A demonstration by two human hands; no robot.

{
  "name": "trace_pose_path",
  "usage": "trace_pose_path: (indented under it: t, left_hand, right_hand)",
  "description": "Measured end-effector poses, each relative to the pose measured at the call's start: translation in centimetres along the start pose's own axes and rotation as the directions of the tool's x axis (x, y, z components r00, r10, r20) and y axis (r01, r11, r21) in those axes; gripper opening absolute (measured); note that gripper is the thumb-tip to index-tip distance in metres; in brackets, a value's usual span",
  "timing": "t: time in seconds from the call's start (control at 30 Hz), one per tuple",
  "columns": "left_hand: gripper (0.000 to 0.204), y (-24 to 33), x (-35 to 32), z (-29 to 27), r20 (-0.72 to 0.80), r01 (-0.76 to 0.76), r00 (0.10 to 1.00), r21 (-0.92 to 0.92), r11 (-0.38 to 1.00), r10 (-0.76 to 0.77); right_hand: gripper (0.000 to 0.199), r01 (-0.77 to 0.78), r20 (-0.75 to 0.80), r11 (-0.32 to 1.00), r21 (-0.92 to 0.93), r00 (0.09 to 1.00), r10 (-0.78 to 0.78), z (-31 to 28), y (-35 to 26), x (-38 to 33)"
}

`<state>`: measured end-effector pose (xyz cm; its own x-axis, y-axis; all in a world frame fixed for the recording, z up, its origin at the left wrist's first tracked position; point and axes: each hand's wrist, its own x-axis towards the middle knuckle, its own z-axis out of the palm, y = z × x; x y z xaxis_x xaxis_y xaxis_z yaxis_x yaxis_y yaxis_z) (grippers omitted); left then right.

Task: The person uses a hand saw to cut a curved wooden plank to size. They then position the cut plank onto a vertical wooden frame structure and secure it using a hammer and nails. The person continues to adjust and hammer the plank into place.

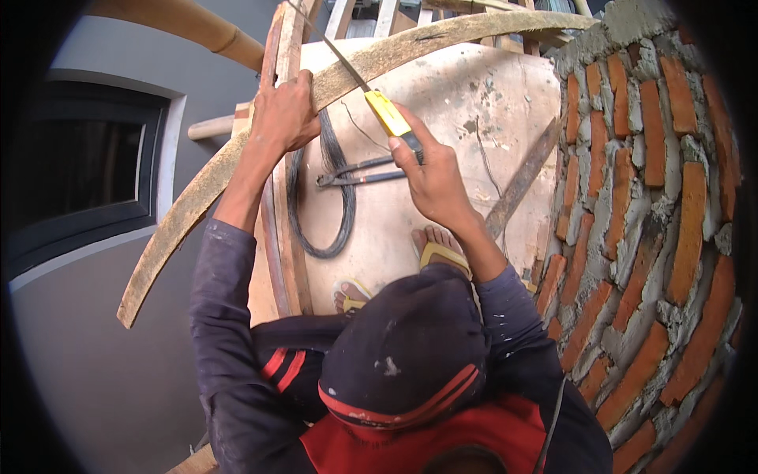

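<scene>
My left hand (pixel 284 110) grips a long curved wooden strip (pixel 181 221) that arcs from the lower left up to the top right. My right hand (pixel 433 175) is closed around the yellow handle of a hand saw (pixel 387 113). Its thin blade runs up and to the left across the strip, just right of my left hand. Both hands are above a pale plywood board (pixel 474 95) that I stand on in yellow sandals (pixel 440 254).
A coil of black wire (pixel 324 201) and dark pincers (pixel 359 172) lie on the board. A rough red brick wall (pixel 639 237) rises at the right. A grey wall with a dark window (pixel 79 174) is at the left. A bamboo pole (pixel 189 28) crosses the top left.
</scene>
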<state>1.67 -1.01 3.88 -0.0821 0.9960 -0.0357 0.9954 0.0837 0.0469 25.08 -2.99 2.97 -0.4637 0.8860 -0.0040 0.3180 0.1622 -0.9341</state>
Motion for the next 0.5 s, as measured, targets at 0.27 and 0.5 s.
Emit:
trace_pose_path:
  t: [0.27,0.5]
  left_hand:
    - [0.048,1.1,-2.0,1.7,0.052,-0.063,0.996,-0.090,0.994,0.068]
    - [0.048,-1.5,-0.4,3.8,0.125,0.021,0.992,-0.092,0.996,-0.010]
  right_hand:
    - [0.043,-0.027,0.000,1.000,0.002,1.000,0.027,-1.3,0.6,-3.0]
    - [0.044,-0.013,0.041,1.000,0.007,0.999,0.013,-1.2,-0.1,-0.5]
